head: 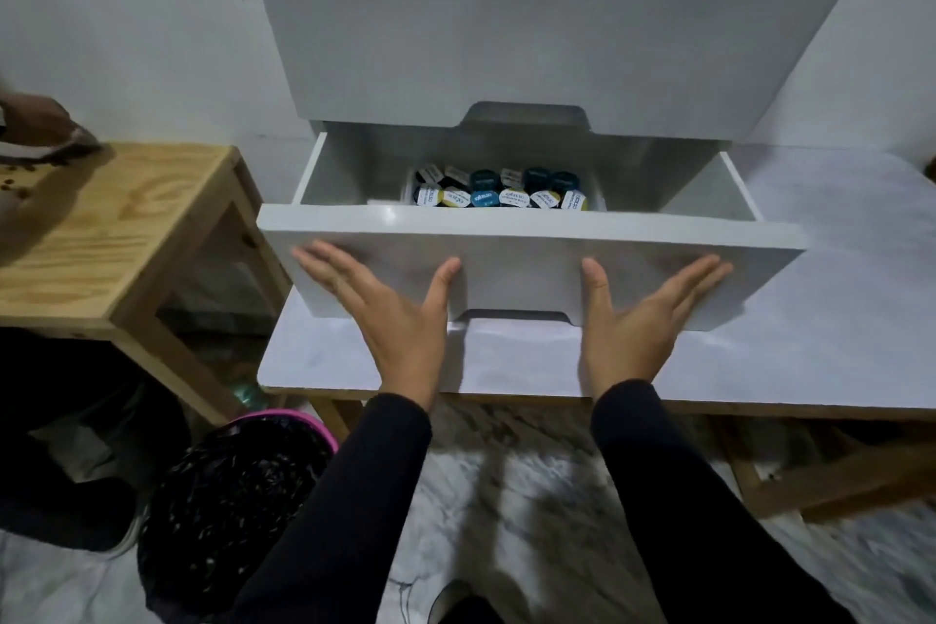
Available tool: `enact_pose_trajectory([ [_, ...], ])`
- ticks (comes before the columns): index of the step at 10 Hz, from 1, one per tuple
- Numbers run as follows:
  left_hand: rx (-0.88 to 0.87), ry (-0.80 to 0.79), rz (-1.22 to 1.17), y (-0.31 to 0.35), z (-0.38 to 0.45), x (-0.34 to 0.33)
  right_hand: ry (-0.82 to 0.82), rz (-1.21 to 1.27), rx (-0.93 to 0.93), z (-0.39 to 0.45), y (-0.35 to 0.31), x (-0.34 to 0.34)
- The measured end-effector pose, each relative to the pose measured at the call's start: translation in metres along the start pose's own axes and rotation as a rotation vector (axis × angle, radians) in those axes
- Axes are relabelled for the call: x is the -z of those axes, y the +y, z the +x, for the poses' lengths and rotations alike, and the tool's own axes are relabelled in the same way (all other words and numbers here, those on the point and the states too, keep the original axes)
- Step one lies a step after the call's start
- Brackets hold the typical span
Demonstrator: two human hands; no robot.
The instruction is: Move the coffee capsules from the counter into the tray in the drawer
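Both hands were laid flat on the drawer (532, 264) front w/ fingers straight and spread, holding nothing: left hand (390, 314) on the left half, right hand (643, 319) on the right half, thumbs pointing in toward the handle cutout at the bottom centre. Palms-on-panel placement on either side suggested an even push to slide the drawer shut w/o it skewing; this is a judgement, not an observed move. The drawer stood partly open above the counter (835, 319). The capsules (501, 190) sat inside it, packed close in approx. two rows within the tray (600, 203), of which only a pale edge showed, so its shape could not be told. Capsules had round foil lids w/ printed labels: white, blue, yellow and dark types; text too small to read. No capsules showed on the visible counter, so transfer appeared complete. A wooden table (126, 228) stood beside the counter on the left, a bin (228, 497) w/ black liner on the floor below.
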State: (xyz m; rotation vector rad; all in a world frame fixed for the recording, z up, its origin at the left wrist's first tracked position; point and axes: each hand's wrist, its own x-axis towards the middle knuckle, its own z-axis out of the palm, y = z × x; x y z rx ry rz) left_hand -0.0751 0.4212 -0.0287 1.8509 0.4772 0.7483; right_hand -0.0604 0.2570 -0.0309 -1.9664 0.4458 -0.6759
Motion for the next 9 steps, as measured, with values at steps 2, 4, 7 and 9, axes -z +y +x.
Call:
enact_pose_trajectory([
  [2,-0.039,-0.016,-0.003,0.003,0.038,-0.025,0.003,0.006,0.007,0.034,-0.015,-0.027],
  [4,-0.032,-0.034,-0.002,0.001,0.069,-0.053,-0.03,0.004,-0.015,0.065,-0.013,-0.055],
  [7,-0.006,-0.082,0.085,0.005,0.099,-0.069,-0.067,-0.106,-0.026,0.092,-0.018,-0.083],
  [9,0.057,-0.223,0.195,0.009,0.08,-0.04,-0.21,-0.226,-0.045,0.09,-0.022,-0.06],
])
